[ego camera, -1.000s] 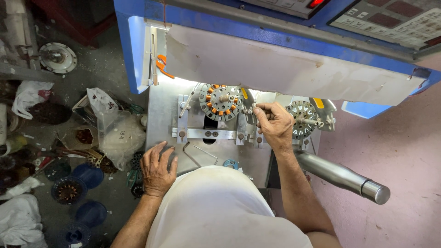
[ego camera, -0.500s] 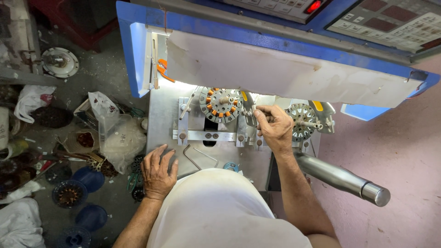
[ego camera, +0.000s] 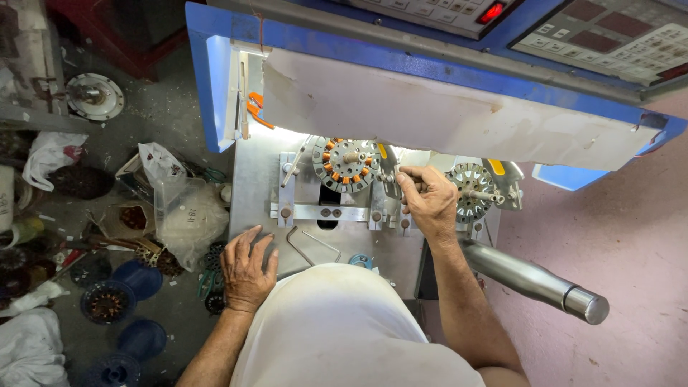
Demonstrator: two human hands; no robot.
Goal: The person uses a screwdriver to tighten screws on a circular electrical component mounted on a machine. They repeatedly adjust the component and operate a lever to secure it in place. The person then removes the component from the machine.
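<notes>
On the lit metal counter point(ego camera: 251, 179) of the blue winding machine point(ego camera: 215, 86), two round stators sit on spindles: the left stator point(ego camera: 347, 163), its poles wound in orange-copper wire, and the right stator point(ego camera: 471, 189), bare silver metal. The right hand point(ego camera: 428, 201) rests between them, fingers pinched closed near a small metal post beside the left stator; it seems to hold a fine wire or a small part, though what lies between the fingertips is too small to tell. The left hand point(ego camera: 247, 265) lies flat and open, palm down, on the near edge of the counter, gripping nothing, and serves as a brace. Judging from this, the step is fine handling at the wound stator's edge, and it goes best with the wrist kept low and steady, the pinch light, and any pull kept in line with the slot so the windings are not nicked. A bent wire rod point(ego camera: 312, 247) lies loose on the counter near the body, and a steel lever handle point(ego camera: 534, 279) juts out by the right forearm; the elbow should stay clear of it.
</notes>
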